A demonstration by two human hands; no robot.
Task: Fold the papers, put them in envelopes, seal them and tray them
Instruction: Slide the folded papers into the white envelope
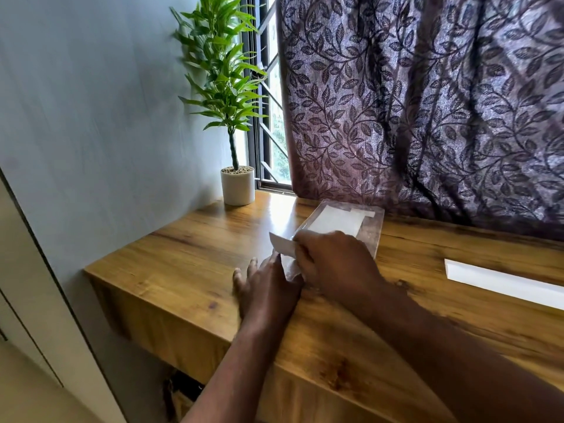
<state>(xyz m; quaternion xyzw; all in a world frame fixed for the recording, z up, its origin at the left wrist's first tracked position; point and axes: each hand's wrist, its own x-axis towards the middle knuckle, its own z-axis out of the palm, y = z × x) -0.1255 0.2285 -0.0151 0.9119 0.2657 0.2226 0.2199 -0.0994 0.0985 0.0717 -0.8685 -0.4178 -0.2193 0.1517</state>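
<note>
the person's right hand is reaching across the wooden desk, just past the middle of the view, and is covering the near end of the clear tray. its fingers are curling round a white envelope and pinching it, and the envelope's free end is sticking out toward 10 o'clock from the knuckles, over the tray's near left corner. motion blur is softening the envelope, so whether its flap is sealed cannot be told.

the left hand is lying at 7 o'clock from the right hand, palm down on the desk, with its fingers straight and slightly spread, pointing toward 11 o'clock. its thumb side is sitting right beside the tray's near corner; whether it is touching the tray cannot be told.

inside the tray, at 12 o'clock from the right hand, white envelopes are lying flat. a folded white paper is lying on the desk at 3 o'clock from the hands, well apart from the tray.

at 11 o'clock in the view a leafy plant in a white pot is standing upright on the desk's far corner, beside the window. a dark curtain with a leaf pattern is hanging behind the tray from 12 to 3 o'clock.
</note>
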